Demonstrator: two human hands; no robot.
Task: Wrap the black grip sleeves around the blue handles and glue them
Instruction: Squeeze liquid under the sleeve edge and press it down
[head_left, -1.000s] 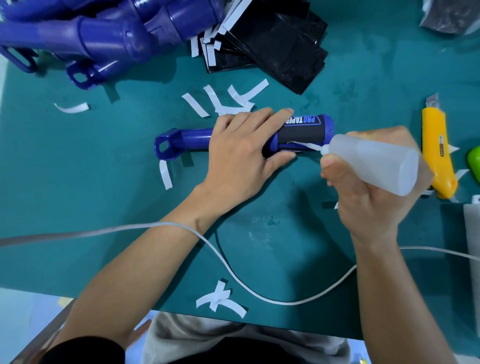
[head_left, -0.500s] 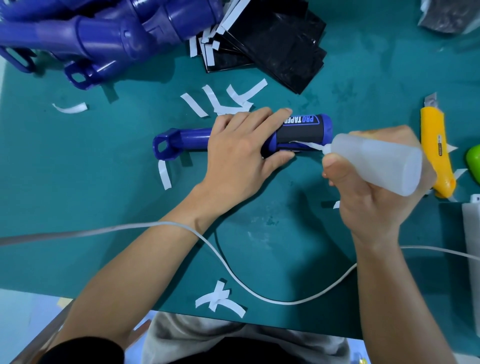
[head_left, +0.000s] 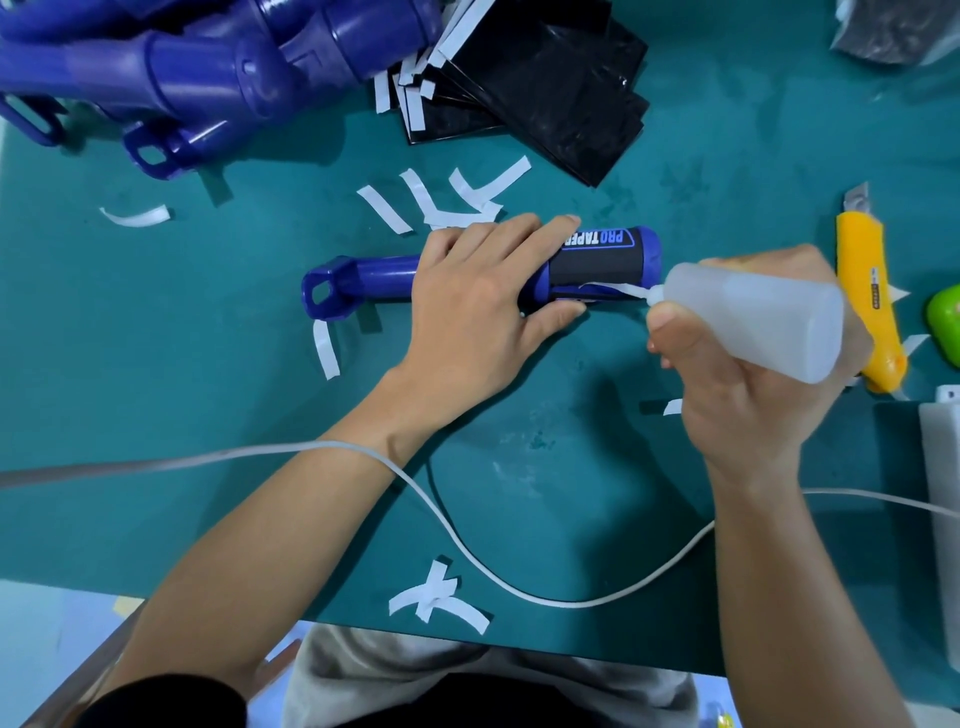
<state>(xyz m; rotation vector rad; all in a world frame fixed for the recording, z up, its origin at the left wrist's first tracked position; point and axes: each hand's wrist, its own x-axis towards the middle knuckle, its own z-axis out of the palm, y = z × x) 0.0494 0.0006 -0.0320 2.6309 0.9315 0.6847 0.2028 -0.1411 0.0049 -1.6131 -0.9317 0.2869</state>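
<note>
A blue handle (head_left: 374, 283) lies on the green mat, its loop end to the left. A black grip sleeve (head_left: 597, 262) printed "PRO TAPER" is wrapped round its right end, with a white strip along the seam. My left hand (head_left: 478, 312) grips the handle at the sleeve's left part, fingers over the top and thumb underneath. My right hand (head_left: 748, 384) holds a translucent glue bottle (head_left: 748, 317), whose nozzle touches the sleeve's seam at its right end.
A pile of blue handles (head_left: 208, 67) lies at the back left, a stack of black sleeves (head_left: 545, 78) behind the work. A yellow utility knife (head_left: 867, 291) lies at the right. White paper strips (head_left: 441, 202) are scattered about. A white cable (head_left: 467, 551) crosses the mat near me.
The glue bottle's nozzle has stayed at the seam's right end while both hands keep their grip; the scene has shifted only slightly.
</note>
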